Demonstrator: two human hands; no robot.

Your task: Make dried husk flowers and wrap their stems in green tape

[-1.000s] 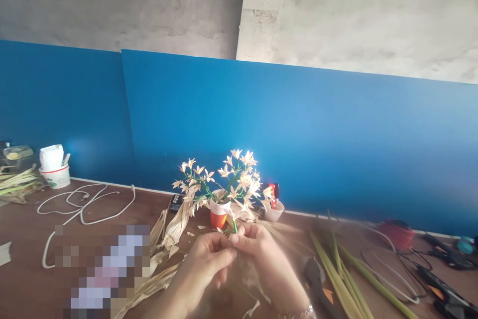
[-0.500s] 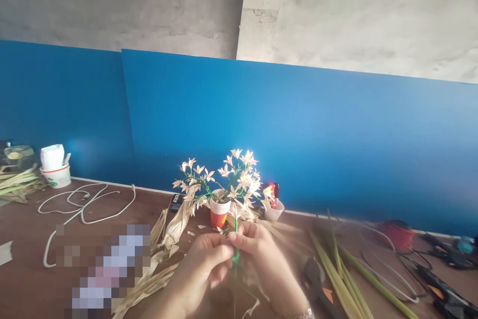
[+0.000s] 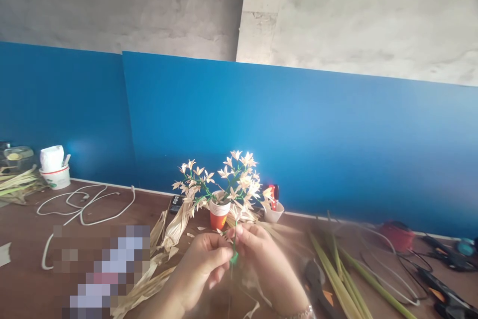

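Observation:
My left hand (image 3: 203,266) and my right hand (image 3: 261,254) meet low in the middle, fingertips pinched together on a thin green stem (image 3: 234,252) with a small pale flower at its top. Both hands are closed on it. Just behind them stands a red and white paper cup (image 3: 218,214) holding a bunch of cream straw flowers (image 3: 231,177) on green stems. Dried husk leaves (image 3: 170,237) lie to the left of my hands on the brown table (image 3: 26,239).
A white cable (image 3: 84,204) loops at the left, near a white tub (image 3: 54,169). Long green leaves (image 3: 341,274), black pliers (image 3: 315,279), a glue gun (image 3: 442,289) and a red spool (image 3: 398,234) lie to the right. A blue board (image 3: 298,140) backs the table.
My fingers have worked along the green stem, and more of it, with a green bit at its lower end, now shows between the hands. The view has barely shifted.

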